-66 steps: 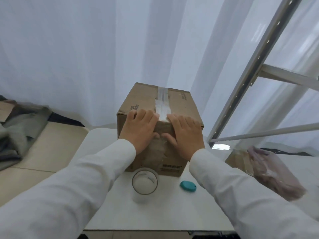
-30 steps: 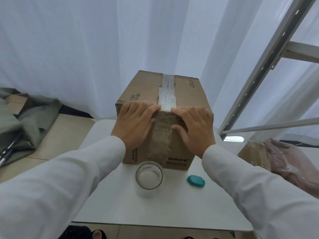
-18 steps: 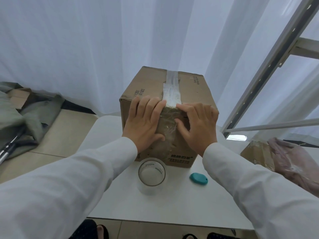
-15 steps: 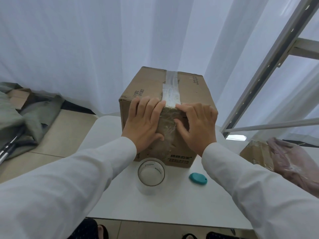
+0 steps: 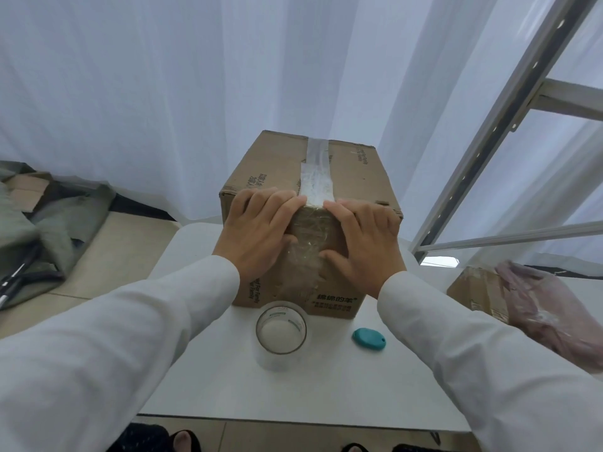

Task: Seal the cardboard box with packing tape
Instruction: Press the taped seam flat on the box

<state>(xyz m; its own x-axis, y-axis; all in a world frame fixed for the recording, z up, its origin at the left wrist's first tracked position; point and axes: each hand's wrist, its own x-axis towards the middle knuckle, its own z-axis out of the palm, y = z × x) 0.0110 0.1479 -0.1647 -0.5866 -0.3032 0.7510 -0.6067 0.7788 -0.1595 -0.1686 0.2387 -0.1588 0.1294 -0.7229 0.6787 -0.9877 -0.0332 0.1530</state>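
Both hands lay flat on the near face of the cardboard box (image 5: 310, 203), fingers straight and reaching up to its top near edge. The left hand (image 5: 257, 231) pressed just left of the tape strip (image 5: 316, 177); the right hand (image 5: 367, 239) pressed just right of it, thumb angled in toward the wrinkled tape on the face. Neither hand curled round anything: they held the tape's end down, the strip showing between them.

That strip ran along the centre seam of the box top, its long axis going from the near edge straight away to the far edge, then folding down over the near face. It lay dead centre between the hands, so neither was clearly nearer. Any further smoothing, I judge, would follow that near-to-far line or go down the front face.

The box stood on a white table (image 5: 202, 370), toward its far side. Near its foot stood a clear tape roll (image 5: 281, 334) on end, and a small teal object (image 5: 369, 338) lay just right of the roll.

Printing marked the box. At the lower right of the near face were Chinese characters I could not read with certainty. Sideways lettering on the lower left seemed to say "For Family", but it was too small to be sure. The print on the top flaps was illegible.
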